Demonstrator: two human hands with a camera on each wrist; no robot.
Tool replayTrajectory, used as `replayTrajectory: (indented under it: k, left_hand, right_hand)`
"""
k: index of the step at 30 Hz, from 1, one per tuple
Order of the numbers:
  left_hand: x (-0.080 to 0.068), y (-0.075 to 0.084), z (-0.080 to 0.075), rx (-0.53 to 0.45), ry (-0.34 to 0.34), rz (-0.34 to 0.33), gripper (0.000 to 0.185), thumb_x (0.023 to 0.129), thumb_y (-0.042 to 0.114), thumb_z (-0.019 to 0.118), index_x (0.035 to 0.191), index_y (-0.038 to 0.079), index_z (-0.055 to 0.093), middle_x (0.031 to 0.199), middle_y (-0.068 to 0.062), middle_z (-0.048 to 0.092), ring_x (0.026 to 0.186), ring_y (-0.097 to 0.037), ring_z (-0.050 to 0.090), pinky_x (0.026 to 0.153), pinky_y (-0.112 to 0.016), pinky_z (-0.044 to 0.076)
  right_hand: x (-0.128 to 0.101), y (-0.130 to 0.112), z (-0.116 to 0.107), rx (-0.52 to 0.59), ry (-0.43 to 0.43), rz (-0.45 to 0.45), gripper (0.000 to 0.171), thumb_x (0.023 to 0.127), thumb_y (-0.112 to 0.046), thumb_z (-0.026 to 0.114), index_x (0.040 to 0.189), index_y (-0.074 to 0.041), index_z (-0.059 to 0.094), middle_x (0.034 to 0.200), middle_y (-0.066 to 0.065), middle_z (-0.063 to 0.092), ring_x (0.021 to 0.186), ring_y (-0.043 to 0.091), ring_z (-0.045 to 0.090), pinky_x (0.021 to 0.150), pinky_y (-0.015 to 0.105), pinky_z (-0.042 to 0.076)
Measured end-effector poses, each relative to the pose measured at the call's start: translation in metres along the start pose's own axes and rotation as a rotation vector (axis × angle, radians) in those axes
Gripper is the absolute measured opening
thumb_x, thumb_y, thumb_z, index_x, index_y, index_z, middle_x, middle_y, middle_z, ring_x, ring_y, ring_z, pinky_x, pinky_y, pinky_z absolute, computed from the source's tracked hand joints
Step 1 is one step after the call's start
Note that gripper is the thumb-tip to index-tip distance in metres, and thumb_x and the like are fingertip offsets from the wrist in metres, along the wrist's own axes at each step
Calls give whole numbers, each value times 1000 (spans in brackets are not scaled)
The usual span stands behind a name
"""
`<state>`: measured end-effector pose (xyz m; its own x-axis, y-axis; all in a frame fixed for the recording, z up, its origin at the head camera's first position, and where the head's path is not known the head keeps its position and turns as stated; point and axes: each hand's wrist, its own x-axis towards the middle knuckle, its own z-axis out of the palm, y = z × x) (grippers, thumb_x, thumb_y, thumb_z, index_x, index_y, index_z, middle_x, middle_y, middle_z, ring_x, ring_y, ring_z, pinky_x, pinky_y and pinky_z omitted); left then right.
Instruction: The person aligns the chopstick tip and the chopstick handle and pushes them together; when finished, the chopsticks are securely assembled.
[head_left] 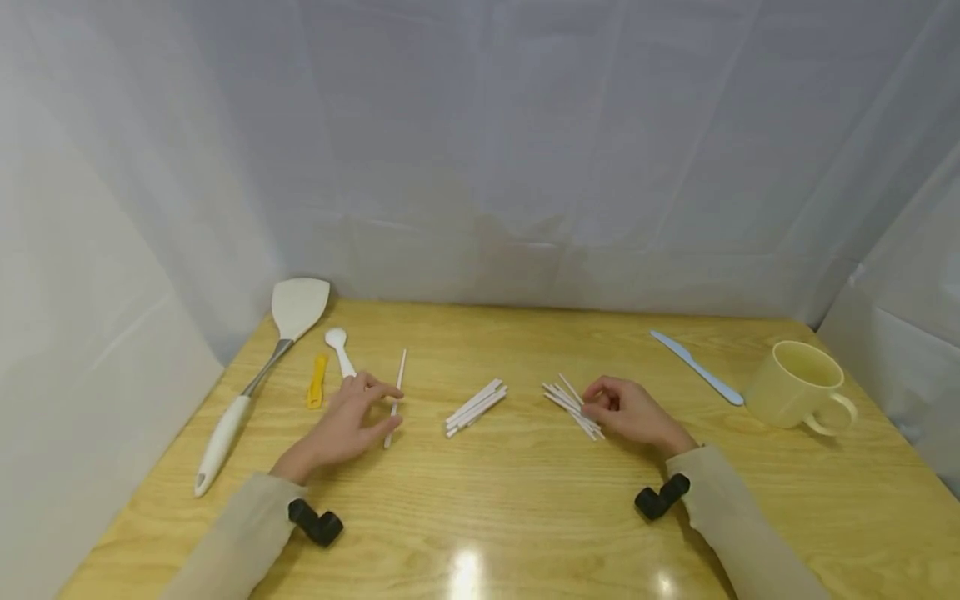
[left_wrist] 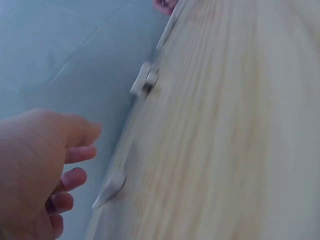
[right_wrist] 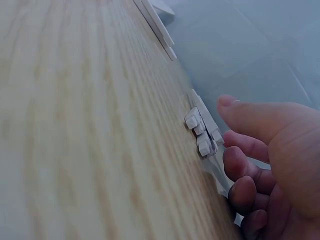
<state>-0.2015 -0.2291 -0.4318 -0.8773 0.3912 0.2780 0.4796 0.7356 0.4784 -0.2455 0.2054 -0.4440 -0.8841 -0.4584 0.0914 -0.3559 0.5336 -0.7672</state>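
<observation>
My left hand (head_left: 347,421) (left_wrist: 45,175) rests on the wooden table (head_left: 525,500), fingers loosely curled, holding nothing. Its fingertips lie against a single white stick (head_left: 395,398) (left_wrist: 107,192) that lies flat. A neat bundle of white sticks (head_left: 476,407) (left_wrist: 145,82) sits mid-table between the hands. My right hand (head_left: 632,414) (right_wrist: 265,160) is at a loose, fanned pile of white sticks (head_left: 573,408) (right_wrist: 202,132). Its curled fingertips touch the pile's near end, and the thumb stands apart above them. I see no stick lifted.
At far left lie a white spatula (head_left: 288,321), a white spoon (head_left: 339,346) and a small yellow piece (head_left: 318,382). A pale blue knife (head_left: 696,367) and a cream mug (head_left: 798,385) are at the right. White sheeting walls the table on three sides.
</observation>
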Motion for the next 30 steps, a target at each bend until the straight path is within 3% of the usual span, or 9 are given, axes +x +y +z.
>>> replayTrajectory:
  k: [4, 8, 15, 24, 30]
  left_hand:
    - [14, 15, 13, 0, 74, 42, 18, 87, 19, 71, 101, 9, 67, 91, -4, 57, 85, -17, 45, 76, -33, 35]
    - [25, 29, 24, -58, 130, 24, 14, 83, 17, 74, 92, 10, 67, 83, 0, 60, 77, -15, 50, 69, -30, 42]
    - [39, 38, 40, -153, 114, 6, 16, 78, 15, 77, 89, 9, 67, 80, 2, 61, 73, -11, 51, 66, -25, 43]
    - [36, 40, 57, -190, 103, -19, 10, 78, 12, 76, 79, 10, 67, 73, 3, 57, 68, -9, 47, 63, -22, 39]
    - [33, 43, 59, -226, 114, -70, 11, 78, 10, 78, 78, 7, 67, 70, 2, 59, 65, -9, 49, 60, -20, 40]
  right_hand:
    - [2, 0, -1, -24, 11, -12, 17, 89, -18, 69, 99, -5, 64, 72, 1, 57, 58, 7, 48, 54, 22, 41]
    - [4, 0, -2, -41, 31, -42, 14, 88, -16, 70, 96, -6, 64, 72, 0, 56, 59, 7, 48, 54, 21, 41]
    - [5, 0, -1, -60, 49, -65, 11, 88, -15, 70, 92, -7, 64, 71, -2, 56, 59, 6, 47, 55, 22, 41]
    - [-2, 0, 5, -57, 17, -42, 13, 87, -16, 71, 90, -7, 63, 70, -1, 53, 58, 6, 45, 56, 21, 40]
    - [-4, 1, 9, -66, 42, -9, 11, 87, -16, 71, 88, -7, 64, 70, -2, 54, 59, 7, 46, 56, 21, 40]
